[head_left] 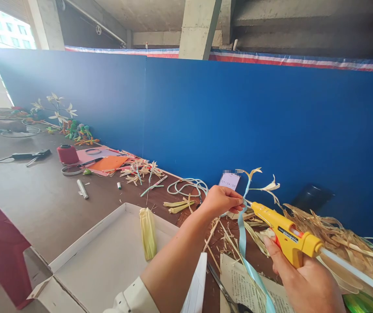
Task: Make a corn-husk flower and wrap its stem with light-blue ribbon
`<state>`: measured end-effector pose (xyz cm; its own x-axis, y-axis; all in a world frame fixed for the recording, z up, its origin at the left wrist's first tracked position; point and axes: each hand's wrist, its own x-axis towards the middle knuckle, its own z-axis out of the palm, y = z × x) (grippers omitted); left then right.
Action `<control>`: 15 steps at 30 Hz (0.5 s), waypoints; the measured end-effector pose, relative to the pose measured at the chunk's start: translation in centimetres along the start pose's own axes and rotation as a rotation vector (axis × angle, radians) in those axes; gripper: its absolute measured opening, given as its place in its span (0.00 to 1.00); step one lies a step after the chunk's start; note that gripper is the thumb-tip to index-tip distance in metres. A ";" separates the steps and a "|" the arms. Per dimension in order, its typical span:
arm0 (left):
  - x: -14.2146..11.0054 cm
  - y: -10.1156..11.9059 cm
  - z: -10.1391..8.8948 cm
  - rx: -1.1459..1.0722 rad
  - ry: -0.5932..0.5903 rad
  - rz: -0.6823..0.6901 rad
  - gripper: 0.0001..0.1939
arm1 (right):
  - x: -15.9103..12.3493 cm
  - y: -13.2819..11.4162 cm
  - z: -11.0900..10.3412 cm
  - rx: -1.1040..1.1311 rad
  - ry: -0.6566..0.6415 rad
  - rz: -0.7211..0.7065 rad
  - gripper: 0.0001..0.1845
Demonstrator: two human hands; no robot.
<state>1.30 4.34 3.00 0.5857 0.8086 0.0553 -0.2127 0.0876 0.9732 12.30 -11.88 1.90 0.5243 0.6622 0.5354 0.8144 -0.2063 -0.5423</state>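
My left hand (223,201) pinches a thin stem wrapped in light blue ribbon (242,237), whose loose end hangs down to the table's front edge. Pale dried-husk flowers (271,186) stick out from the upper part of this stem. In my right hand (310,280) is a yellow hot glue gun (279,226), with a long white glue stick (355,269) running out of its back. The gun's nozzle points at the stem, close beside my left fingertips; whether it touches cannot be made out.
A white box lid (98,261) holding a pale husk bundle (147,234) lies left of my forearm. Scissors (222,287) and printed paper (254,278) sit below my hands. Dried husks (332,230) pile up at right. Behind stand a phone (229,180) and a blue partition (186,117).
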 end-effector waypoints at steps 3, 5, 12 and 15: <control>-0.1 0.1 0.0 0.007 0.002 0.000 0.01 | 0.0 -0.1 0.0 0.017 -0.015 0.024 0.20; -0.2 0.2 0.0 0.019 0.005 -0.003 0.01 | 0.0 -0.1 0.0 0.011 -0.016 0.040 0.21; -0.3 0.3 0.0 0.018 -0.001 0.000 0.01 | -0.1 0.1 0.1 -0.023 -0.037 0.084 0.22; -0.2 0.3 0.0 0.016 0.004 -0.008 0.01 | -0.1 0.0 0.2 0.000 -0.038 0.092 0.22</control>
<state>1.11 4.19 3.31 0.5842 0.8103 0.0468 -0.1953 0.0844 0.9771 12.17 -11.84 1.70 0.5870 0.6672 0.4586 0.7634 -0.2677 -0.5878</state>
